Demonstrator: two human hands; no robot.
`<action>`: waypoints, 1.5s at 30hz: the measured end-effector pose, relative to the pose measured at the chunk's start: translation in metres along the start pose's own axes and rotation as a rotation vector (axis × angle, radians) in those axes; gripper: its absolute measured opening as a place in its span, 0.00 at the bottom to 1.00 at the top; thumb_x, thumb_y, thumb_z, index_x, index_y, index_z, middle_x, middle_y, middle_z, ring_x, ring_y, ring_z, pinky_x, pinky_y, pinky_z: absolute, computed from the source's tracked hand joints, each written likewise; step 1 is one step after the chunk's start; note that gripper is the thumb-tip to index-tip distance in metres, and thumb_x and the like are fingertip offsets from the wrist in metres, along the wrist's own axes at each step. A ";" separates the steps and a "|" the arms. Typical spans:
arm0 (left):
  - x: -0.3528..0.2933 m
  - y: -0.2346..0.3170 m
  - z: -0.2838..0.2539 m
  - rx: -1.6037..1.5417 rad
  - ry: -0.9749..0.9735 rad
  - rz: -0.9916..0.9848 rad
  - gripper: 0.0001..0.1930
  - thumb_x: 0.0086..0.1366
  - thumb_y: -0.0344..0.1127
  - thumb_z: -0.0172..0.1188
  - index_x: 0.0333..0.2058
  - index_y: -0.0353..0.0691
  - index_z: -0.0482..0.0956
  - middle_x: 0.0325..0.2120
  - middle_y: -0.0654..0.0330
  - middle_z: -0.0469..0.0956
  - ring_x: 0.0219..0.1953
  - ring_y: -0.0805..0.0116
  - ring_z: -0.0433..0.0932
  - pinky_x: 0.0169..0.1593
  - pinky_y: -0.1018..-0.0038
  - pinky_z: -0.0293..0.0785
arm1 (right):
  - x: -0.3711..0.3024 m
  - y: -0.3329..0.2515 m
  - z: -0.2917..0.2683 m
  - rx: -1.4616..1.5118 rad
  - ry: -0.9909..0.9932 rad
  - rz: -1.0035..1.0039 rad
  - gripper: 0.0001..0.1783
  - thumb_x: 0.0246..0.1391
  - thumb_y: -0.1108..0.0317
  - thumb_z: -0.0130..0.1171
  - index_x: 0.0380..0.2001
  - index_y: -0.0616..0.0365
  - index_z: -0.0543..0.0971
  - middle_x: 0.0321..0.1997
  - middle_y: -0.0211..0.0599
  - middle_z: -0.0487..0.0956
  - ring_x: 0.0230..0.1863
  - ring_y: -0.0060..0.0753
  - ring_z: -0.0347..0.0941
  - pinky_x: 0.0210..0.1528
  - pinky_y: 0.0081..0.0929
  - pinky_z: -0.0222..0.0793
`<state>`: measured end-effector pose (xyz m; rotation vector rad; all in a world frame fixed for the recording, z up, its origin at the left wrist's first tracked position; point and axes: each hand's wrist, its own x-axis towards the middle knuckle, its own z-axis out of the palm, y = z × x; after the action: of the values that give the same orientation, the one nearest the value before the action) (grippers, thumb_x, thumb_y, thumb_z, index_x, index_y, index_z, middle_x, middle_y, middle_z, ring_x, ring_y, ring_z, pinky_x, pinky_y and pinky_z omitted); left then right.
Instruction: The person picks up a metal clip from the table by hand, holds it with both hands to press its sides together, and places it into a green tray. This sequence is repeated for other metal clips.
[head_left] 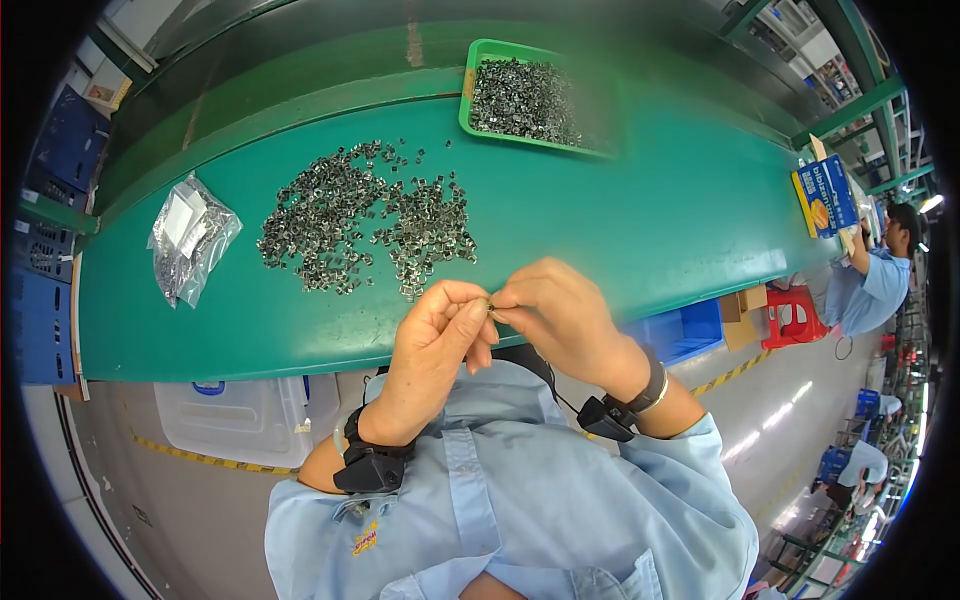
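Observation:
My left hand [437,345] and my right hand [562,318] meet fingertip to fingertip over the near edge of the green table [620,240]. Pinched between them is a tiny dark metal part [490,308], mostly covered by the fingers, so its exact shape does not show. Just beyond my left hand spreads a loose pile of small shiny metal parts [325,215], with a second cluster [430,225] joining it on the right. A green tray [466,100] heaped with similar small parts stands at the far side; its right part is blurred.
A clear plastic bag [190,245] of small parts with white labels lies at the table's left. On the far right sits a blue and yellow box [825,195], near a co-worker [870,285]. Below the table are a lidded clear bin [230,420], a blue crate [685,332] and a red stool [793,318].

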<state>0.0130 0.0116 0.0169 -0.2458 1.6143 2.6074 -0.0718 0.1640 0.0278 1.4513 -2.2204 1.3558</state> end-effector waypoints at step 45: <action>0.005 -0.007 -0.006 -0.335 -0.154 -0.114 0.07 0.66 0.36 0.53 0.34 0.40 0.69 0.20 0.62 0.73 0.19 0.72 0.71 0.21 0.78 0.65 | -0.015 0.005 0.008 0.036 0.093 -0.058 0.12 0.41 0.80 0.64 0.32 0.59 0.76 0.31 0.36 0.76 0.30 0.33 0.73 0.30 0.26 0.68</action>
<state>0.0095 0.0089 0.0070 -0.1427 1.0791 2.7177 -0.0659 0.1684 0.0122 1.4217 -2.0911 1.4221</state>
